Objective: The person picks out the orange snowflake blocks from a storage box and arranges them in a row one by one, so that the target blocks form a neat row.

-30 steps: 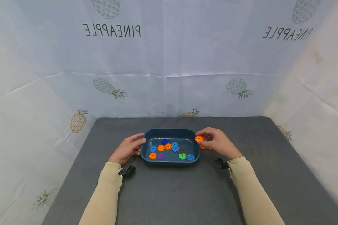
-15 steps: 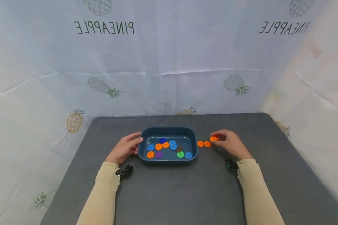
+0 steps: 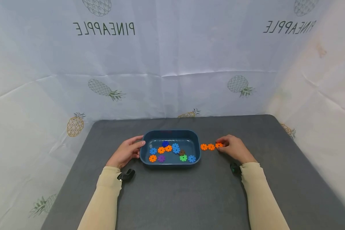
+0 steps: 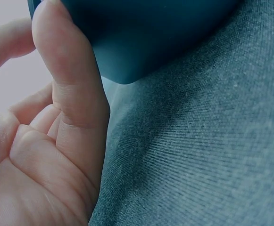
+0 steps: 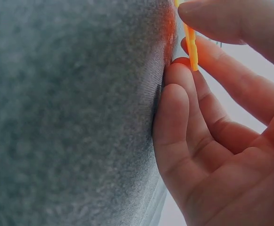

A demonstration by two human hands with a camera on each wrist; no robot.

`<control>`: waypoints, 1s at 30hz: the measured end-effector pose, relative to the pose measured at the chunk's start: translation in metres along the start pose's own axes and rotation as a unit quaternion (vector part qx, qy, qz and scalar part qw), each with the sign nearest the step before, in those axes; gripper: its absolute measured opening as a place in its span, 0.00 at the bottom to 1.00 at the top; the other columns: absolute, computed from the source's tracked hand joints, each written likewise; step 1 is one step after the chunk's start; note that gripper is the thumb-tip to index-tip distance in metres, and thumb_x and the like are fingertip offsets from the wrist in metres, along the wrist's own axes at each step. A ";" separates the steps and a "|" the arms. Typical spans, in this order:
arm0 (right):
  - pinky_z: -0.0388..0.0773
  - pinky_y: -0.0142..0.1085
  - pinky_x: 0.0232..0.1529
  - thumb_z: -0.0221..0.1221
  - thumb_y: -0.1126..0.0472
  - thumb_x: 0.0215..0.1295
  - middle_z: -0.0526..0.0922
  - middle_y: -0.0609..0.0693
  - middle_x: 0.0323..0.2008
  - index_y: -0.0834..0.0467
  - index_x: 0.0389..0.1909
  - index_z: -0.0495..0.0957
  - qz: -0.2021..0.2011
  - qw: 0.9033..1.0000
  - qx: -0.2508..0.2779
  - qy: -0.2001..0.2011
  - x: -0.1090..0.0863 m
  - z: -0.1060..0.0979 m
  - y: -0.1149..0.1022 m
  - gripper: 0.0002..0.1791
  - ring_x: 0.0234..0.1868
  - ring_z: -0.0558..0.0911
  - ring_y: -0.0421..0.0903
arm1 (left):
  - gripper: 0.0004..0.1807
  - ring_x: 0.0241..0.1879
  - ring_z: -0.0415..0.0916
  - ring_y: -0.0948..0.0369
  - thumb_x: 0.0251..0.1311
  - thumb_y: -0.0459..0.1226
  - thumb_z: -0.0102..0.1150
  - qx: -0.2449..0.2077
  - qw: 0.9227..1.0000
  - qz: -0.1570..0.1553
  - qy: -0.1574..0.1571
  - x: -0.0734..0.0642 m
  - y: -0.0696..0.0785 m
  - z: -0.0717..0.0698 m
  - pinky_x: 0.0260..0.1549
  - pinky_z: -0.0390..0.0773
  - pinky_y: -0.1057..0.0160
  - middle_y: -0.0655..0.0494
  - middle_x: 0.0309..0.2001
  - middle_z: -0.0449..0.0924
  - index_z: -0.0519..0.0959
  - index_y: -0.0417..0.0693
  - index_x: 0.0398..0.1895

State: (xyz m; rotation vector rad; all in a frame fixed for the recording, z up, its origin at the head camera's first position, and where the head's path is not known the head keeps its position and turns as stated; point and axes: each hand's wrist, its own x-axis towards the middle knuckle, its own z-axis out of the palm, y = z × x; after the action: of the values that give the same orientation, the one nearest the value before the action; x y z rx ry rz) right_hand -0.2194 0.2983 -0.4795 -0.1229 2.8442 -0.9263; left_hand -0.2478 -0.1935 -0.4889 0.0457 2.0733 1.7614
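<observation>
My left hand [image 3: 126, 151] holds the left end of a dark blue rectangular tray [image 3: 170, 165], its thumb at the rim. The left wrist view shows that thumb against the tray wall [image 4: 127, 56]. Right of the tray, my right hand [image 3: 236, 149] pinches an orange notched disc [image 3: 218, 145] between thumb and fingers, low over the table. Seen edge-on in the right wrist view, the disc [image 5: 192, 49] sits between the fingertips. Two more orange discs, one near the tray [image 3: 203, 147] and a middle disc [image 3: 211, 147], lie in a row with it.
Inside the tray lie several notched discs: blue, orange, a purple disc [image 3: 161, 158], a green disc [image 3: 183, 157] and a brown disc [image 3: 182, 152]. The grey table [image 3: 178, 198] ends at a pineapple-print cloth [image 3: 172, 95] behind.
My right hand has carried the orange disc rightward from the tray's right rim, then lowered it to the end of the orange row. The left hand stays at the tray.
</observation>
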 end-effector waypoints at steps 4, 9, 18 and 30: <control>0.84 0.52 0.53 0.68 0.58 0.74 0.83 0.61 0.58 0.59 0.63 0.85 0.006 1.000 -0.003 0.000 0.000 -0.001 -0.001 0.20 0.50 0.82 0.54 | 0.42 0.31 0.77 0.62 0.75 0.54 0.66 0.001 1.000 0.005 -0.002 0.001 0.001 0.000 0.35 0.84 0.66 0.56 0.34 0.79 0.63 0.51 0.85; 0.84 0.52 0.52 0.69 0.58 0.73 0.83 0.61 0.57 0.59 0.63 0.86 0.009 1.000 -0.006 -0.002 0.000 -0.001 -0.003 0.20 0.50 0.82 0.55 | 0.41 0.31 0.77 0.62 0.75 0.54 0.66 -0.004 1.000 0.005 -0.003 0.002 0.000 0.000 0.35 0.84 0.66 0.55 0.34 0.79 0.64 0.51 0.84; 0.84 0.53 0.54 0.68 0.58 0.74 0.83 0.61 0.57 0.59 0.63 0.86 0.010 1.000 -0.009 -0.008 0.002 0.002 -0.002 0.20 0.51 0.82 0.55 | 0.40 0.31 0.77 0.62 0.76 0.52 0.65 -0.007 1.000 0.006 -0.009 0.000 -0.002 -0.001 0.35 0.84 0.67 0.56 0.33 0.79 0.63 0.50 0.84; 0.84 0.53 0.55 0.68 0.58 0.74 0.82 0.61 0.58 0.59 0.65 0.85 0.012 1.000 -0.005 -0.011 0.003 0.003 -0.001 0.21 0.52 0.82 0.55 | 0.40 0.31 0.77 0.62 0.76 0.52 0.65 -0.007 1.000 0.002 -0.007 0.001 -0.002 -0.001 0.35 0.84 0.67 0.56 0.35 0.80 0.64 0.51 0.84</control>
State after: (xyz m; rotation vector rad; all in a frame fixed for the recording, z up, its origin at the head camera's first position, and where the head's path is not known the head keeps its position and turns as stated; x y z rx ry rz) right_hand -0.2223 0.2959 -0.4816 -0.0990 2.8243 -0.9009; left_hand -0.2484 -0.1950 -0.4908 0.0588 2.0512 1.7737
